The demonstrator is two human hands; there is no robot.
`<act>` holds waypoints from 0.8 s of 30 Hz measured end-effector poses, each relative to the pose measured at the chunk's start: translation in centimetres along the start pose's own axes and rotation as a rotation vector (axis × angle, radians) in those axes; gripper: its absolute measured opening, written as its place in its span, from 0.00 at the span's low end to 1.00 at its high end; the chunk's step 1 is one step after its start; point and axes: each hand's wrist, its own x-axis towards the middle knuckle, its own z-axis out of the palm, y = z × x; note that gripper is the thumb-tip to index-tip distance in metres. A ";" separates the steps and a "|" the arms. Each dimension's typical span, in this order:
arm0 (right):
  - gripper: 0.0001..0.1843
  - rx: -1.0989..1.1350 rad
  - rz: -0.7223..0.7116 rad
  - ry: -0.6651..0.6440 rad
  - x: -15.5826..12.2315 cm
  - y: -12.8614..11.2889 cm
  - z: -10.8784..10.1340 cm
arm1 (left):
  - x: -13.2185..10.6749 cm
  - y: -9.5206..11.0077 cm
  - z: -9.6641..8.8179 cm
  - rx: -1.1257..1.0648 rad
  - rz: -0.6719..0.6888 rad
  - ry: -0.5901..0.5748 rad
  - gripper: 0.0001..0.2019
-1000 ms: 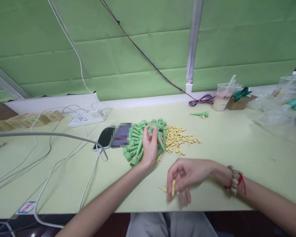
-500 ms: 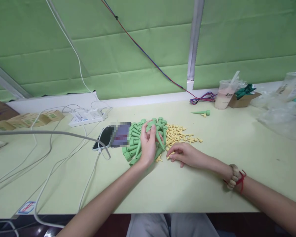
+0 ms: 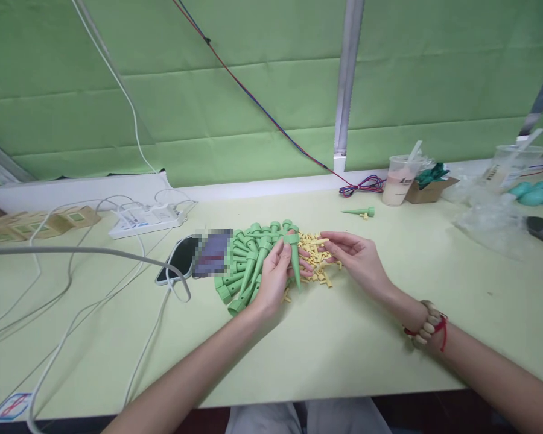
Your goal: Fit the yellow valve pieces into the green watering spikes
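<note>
My left hand point(image 3: 271, 280) pinches a green cone-shaped spike point(image 3: 295, 260) by its wide head, point hanging down, just above a pile of several green spikes point(image 3: 244, 265). My right hand point(image 3: 357, 259) is beside it to the right, fingers curled, holding a small yellow peg point(image 3: 317, 242) near the spike's head. A heap of several yellow pegs point(image 3: 317, 256) lies on the pale green table point(image 3: 389, 337) between and under the hands. A bead bracelet and red cord circle my right wrist.
A dark phone point(image 3: 181, 262) lies left of the green pile, with white cables and a power strip point(image 3: 145, 217) beyond. A lone green spike point(image 3: 359, 212), a drink cup point(image 3: 398, 179), a cardboard box and clear plastic bags sit at the back right.
My right hand left the table's front edge, reached into the yellow pegs and lifted one up beside the green spike. My left hand kept its spike and turned it point down.
</note>
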 end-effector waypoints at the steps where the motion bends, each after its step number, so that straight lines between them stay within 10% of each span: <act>1: 0.17 -0.013 -0.014 0.009 0.0 0.0 0.0 | 0.0 -0.1 0.0 -0.025 -0.030 -0.024 0.25; 12: 0.19 0.011 0.040 0.014 -0.4 0.2 0.5 | 0.3 -0.7 -0.5 0.060 -0.019 -0.125 0.37; 24: 0.07 -0.266 -0.252 0.034 -1.2 0.0 0.6 | -0.7 0.1 0.2 0.268 0.174 -0.107 0.38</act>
